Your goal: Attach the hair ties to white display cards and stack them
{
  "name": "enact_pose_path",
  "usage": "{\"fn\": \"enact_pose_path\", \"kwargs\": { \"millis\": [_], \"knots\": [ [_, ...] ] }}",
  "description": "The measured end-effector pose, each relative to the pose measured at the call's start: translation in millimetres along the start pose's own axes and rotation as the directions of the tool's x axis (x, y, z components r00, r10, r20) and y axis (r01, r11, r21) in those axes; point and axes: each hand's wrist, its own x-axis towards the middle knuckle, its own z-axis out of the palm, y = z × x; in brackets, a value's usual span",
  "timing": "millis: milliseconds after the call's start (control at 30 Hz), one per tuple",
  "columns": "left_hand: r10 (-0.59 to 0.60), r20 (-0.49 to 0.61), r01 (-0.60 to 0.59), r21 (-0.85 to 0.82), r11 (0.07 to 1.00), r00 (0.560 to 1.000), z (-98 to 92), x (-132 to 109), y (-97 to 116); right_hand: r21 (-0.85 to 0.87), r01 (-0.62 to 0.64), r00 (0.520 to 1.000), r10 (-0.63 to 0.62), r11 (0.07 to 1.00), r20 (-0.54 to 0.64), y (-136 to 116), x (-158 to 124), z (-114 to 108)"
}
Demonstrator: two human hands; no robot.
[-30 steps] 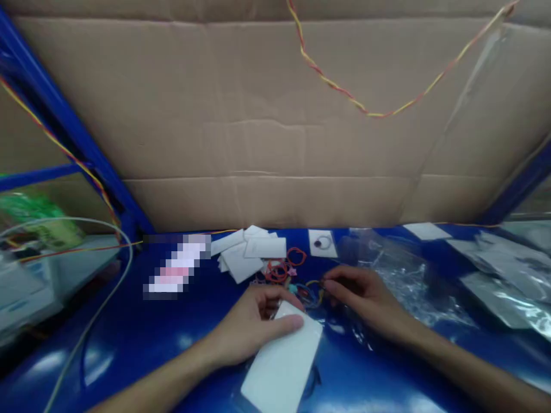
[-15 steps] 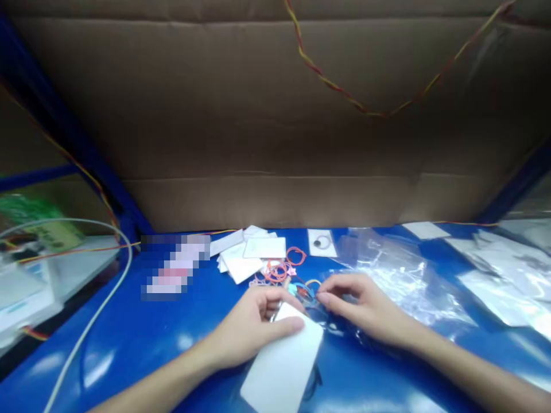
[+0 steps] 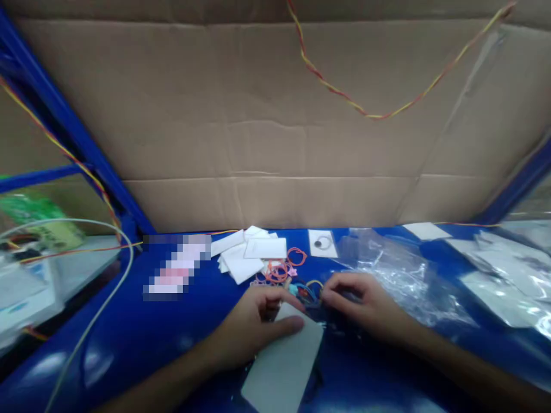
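Observation:
My left hand [image 3: 258, 327] is closed on a white card [image 3: 284, 364], its thumb lying flat on top and the fingers behind. Just to the right, my right hand [image 3: 364, 301] has its thumb and forefinger pinched together at the edge of a small pile of coloured hair ties. What sits between those fingertips is too small to make out. In the pile are orange hair ties [image 3: 278, 272], a blue one [image 3: 307, 292] and a yellow loop [image 3: 316, 283] close to the right fingertips. Dark thin strands show beside the held card.
Several white cards [image 3: 241, 267] lie stacked behind the hair ties. A card with a ring-shaped band [image 3: 322, 244] lies further right, beside clear plastic bags [image 3: 387, 269]. More packets [image 3: 503, 287] cover the right side. A pale cable [image 3: 103, 312] loops at left; a cardboard wall [image 3: 275, 126] stands behind.
My right hand has drawn slightly to the right, its fingertips closing more tightly. My left hand and the card stay in place. The cardboard looks brighter, the hands darker.

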Motion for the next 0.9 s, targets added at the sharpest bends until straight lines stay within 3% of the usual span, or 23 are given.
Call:
{"fn": "enact_pose_path", "kwargs": {
  "millis": [167, 300, 400, 600, 900],
  "knots": [
    [-0.034, 0.002, 0.034, -0.081, 0.996, 0.999, 1.5, -0.3, 1.1, 0.091, 0.073, 0.995, -0.067, 0.993, -0.070, 1.2, 1.2, -2.1],
    [-0.037, 0.006, 0.037, -0.126, 0.991, 0.999, 1.7, -0.1, 2.5, 0.139, 0.034, 0.989, -0.014, 0.990, -0.144, 1.0, 1.1, -4.1],
    [-0.027, -0.022, 0.024, -0.138, 0.990, 0.999, 1.8, 0.7, 1.8, 0.150, 0.012, 0.988, 0.011, 0.989, -0.152, -0.1, 1.0, -4.0],
    [0.011, -0.059, -0.020, -0.162, 0.987, 0.998, 0.5, 2.4, -0.3, 0.172, 0.088, 0.985, -0.059, 0.981, -0.163, -0.1, 3.5, -4.3],
    [0.058, -0.115, -0.089, -0.281, 0.956, 0.992, 0.5, 2.2, -0.5, 0.264, -0.036, 0.989, 0.072, 0.964, -0.128, 2.3, -0.5, -4.4]
  ]
}}
